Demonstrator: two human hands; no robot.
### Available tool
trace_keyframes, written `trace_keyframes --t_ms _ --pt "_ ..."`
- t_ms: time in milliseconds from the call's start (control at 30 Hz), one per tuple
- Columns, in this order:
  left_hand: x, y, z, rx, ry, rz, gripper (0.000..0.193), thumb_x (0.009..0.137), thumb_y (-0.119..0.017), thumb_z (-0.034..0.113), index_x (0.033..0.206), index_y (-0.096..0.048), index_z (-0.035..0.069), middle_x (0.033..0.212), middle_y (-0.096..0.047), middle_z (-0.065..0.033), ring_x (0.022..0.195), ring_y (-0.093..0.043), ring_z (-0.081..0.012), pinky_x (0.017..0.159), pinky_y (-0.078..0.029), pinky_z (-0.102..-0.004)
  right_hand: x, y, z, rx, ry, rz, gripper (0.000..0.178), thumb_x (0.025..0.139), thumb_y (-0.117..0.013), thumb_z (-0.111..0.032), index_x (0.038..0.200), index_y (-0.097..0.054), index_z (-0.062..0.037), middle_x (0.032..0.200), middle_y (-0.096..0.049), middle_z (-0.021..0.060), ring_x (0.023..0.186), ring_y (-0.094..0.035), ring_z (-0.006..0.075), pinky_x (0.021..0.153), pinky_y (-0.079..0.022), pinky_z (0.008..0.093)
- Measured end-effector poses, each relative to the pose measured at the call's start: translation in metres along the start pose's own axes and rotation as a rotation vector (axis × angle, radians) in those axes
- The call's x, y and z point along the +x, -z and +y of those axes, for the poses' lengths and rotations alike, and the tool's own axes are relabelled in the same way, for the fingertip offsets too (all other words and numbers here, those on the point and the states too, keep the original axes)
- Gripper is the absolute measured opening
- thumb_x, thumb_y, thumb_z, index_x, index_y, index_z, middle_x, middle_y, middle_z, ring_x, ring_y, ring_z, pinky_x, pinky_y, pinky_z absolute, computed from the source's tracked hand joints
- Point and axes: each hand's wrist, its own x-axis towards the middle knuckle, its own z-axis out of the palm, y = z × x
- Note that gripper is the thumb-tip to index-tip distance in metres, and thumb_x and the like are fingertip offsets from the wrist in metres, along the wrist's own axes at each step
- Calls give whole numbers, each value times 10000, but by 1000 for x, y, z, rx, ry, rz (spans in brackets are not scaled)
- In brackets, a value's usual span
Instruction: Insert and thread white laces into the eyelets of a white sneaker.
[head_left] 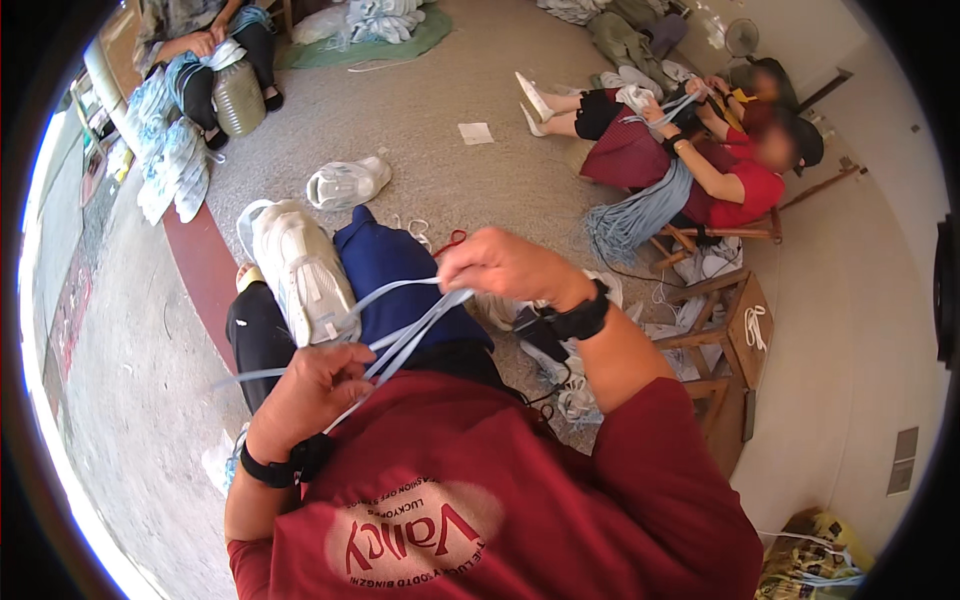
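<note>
Clock positions run from the view's centre.

10 o'clock: heap of white and pale-blue shoe uppers (pixel 175 165), crumpled, soft. Nearer in: white shoe (pixel 297 270), rounded, panelled, lying along the lap. 8 o'clock: left hand (pixel 315 395), bent fingers grasping laces (pixel 410 345); a loose strand juts out past it toward 9. Between 10 and 11: second white shoe (pixel 350 184) on the rough speckled floor. Then blue cloth (pixel 385 262), matte and creased, over the leg beside the first shoe. The laces, flat, pale-blue, ribbon-like, span between both hands, over the lap. Near centre, toward 1: right hand (pixel 510 268), thumb and fingers pinching the laces. 2 o'clock: hank of blue laces (pixel 640 215) beside a seated co-worker. 3 o'clock: wooden stool (pixel 745 325), square-edged.

Hard to make out: left hand's exact pinch point, hidden by its fingers; thin strand ends, blurred; shoes under the right forearm, partly covered.
</note>
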Motion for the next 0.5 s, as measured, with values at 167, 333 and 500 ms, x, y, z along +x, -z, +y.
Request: trace_keyframes --t_ms 167,333,500 --pt "5 -12 -18 -3 38 -257 120 783 -630 -23 901 -610 -30 638 -555 5 570 -500 -48 525 -415 -202 -95 58 45 -183 -521 409 105 771 -559 -94 764 -606 0 662 -594 104 612 -559 209 590 -433 314" --pt "-2 8 -23 -97 161 21 50 808 -593 -7 828 -628 -38 638 -565 2 567 -498 -55 530 -416 -218 -121 31 112 -460 -305 332 86 781 -525 -79 763 -554 0 657 -563 129 602 -527 295 591 -431 347" --pt "-30 32 -38 -92 56 405 68 818 -592 18 764 -619 -14 609 -521 22 550 -452 -44 500 -360 -197 -41 15 69 -177 -267 335 82 805 -520 -83 781 -528 -5 632 -531 114 579 -507 262 576 -419 342"
